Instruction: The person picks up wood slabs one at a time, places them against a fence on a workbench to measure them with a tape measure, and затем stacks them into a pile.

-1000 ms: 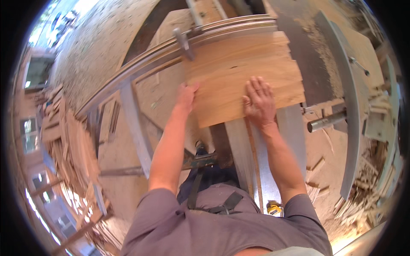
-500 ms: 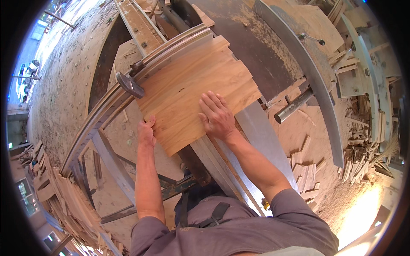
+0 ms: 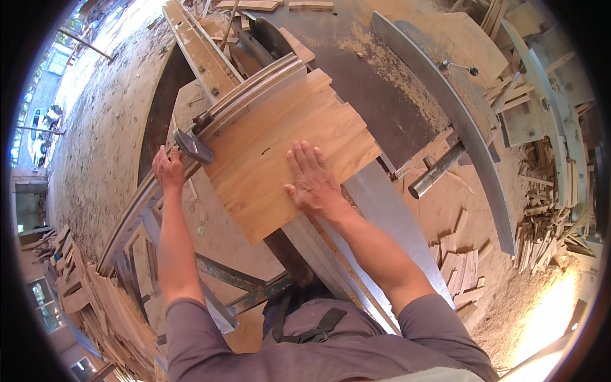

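A wide wooden board (image 3: 254, 172) with a stepped far right edge lies across the saw table. My right hand (image 3: 312, 181) rests flat on the board's top, fingers stretched out. At the left, my left hand (image 3: 168, 170) is off the board, its fingers curled over the long metal fence rail (image 3: 130, 219). Beside that hand, a dark metal stop (image 3: 193, 146) mounted on the rail meets the board's left edge. The board's far edge lies along the rail. My left palm is hidden.
A bright metal table strip (image 3: 394, 216) runs beneath the board toward me. To the right stand a curved metal bar (image 3: 471, 121) and a round steel shaft (image 3: 436, 170). Wood offcuts (image 3: 468, 274) lie on the ground at right, and stacked wood strips (image 3: 95, 296) at left.
My left hand has let go of the board's near left corner and moved left and away from me onto the rail. The board and rail sit slightly shifted in view; my right hand stays on the board.
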Available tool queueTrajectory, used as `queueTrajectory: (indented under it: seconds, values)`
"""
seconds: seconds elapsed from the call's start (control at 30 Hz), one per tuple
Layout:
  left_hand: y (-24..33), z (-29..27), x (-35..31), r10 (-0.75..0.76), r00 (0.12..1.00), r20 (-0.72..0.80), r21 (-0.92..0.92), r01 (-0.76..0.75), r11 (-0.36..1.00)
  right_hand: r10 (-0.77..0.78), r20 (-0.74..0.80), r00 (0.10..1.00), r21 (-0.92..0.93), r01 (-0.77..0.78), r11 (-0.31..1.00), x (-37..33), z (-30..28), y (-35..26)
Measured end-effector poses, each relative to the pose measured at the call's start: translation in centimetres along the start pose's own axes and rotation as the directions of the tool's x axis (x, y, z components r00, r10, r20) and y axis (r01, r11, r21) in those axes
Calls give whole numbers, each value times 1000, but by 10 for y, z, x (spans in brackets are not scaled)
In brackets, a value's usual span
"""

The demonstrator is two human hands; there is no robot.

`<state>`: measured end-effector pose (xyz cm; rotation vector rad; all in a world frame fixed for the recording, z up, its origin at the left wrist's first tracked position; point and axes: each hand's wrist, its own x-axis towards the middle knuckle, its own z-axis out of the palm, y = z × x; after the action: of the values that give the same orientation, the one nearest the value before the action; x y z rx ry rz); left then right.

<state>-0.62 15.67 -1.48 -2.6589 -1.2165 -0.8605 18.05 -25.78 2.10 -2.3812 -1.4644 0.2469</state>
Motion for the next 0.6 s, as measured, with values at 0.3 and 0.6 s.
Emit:
queueTrajectory:
  seconds: [0.3,0.6]
  values:
    - [35,19,56,-108,934,340,155,57,986,39,-102,994,73,-32,997,39,10,13]
    - [13,54,118,-109,953,283,186,57,981,30,-150,988,84,-18,996,112,11,9]
